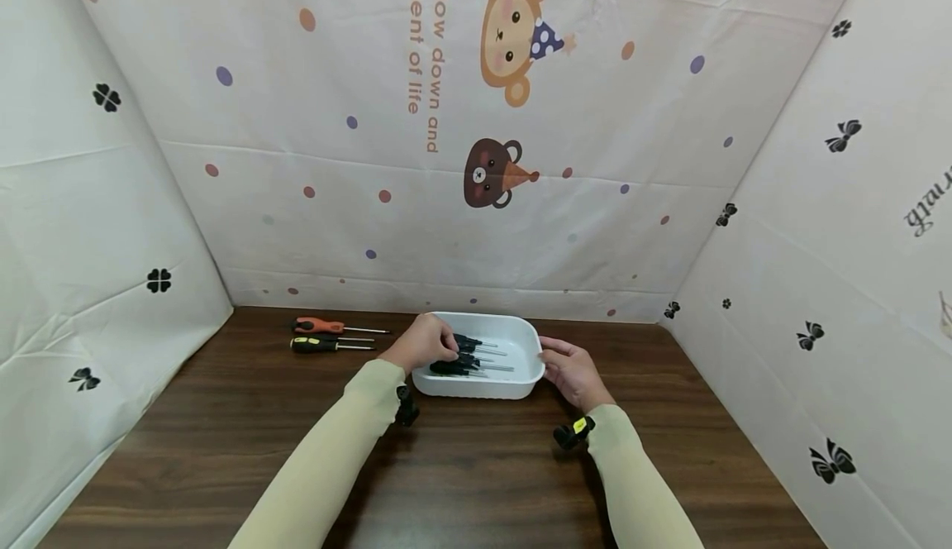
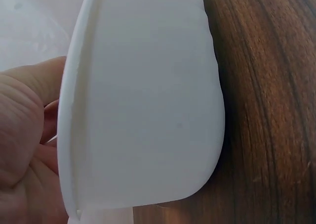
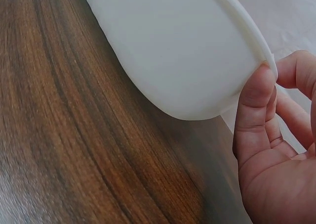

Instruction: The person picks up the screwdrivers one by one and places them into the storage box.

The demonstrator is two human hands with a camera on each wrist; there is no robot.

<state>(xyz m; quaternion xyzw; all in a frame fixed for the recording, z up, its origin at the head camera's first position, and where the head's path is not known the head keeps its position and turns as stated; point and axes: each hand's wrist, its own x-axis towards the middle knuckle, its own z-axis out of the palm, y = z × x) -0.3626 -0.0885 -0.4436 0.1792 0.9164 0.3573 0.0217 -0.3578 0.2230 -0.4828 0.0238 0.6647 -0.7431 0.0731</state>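
Note:
A white tray [image 1: 476,390] stands on the table near the back wall. Inside it, toward the left, lie several small screwdrivers [image 1: 467,360] with black handles and thin metal shafts pointing right. My left hand [image 1: 422,344] reaches over the tray's left end, thumb and curled fingers pinching at a black handle; in the left wrist view the tray's wall [image 2: 148,95] hides the fingertips. At the opposite end my right hand [image 1: 574,374] pinches the rim, its thumb [image 3: 256,93] on the outside of the tray in the right wrist view.
Left of the tray lie an orange-handled screwdriver [image 1: 318,326] and a black-and-yellow one [image 1: 316,345], with another shaft close alongside, all pointing right. Printed cloth walls [image 1: 416,235] enclose the dark wooden table [image 1: 483,466] at the back and both sides.

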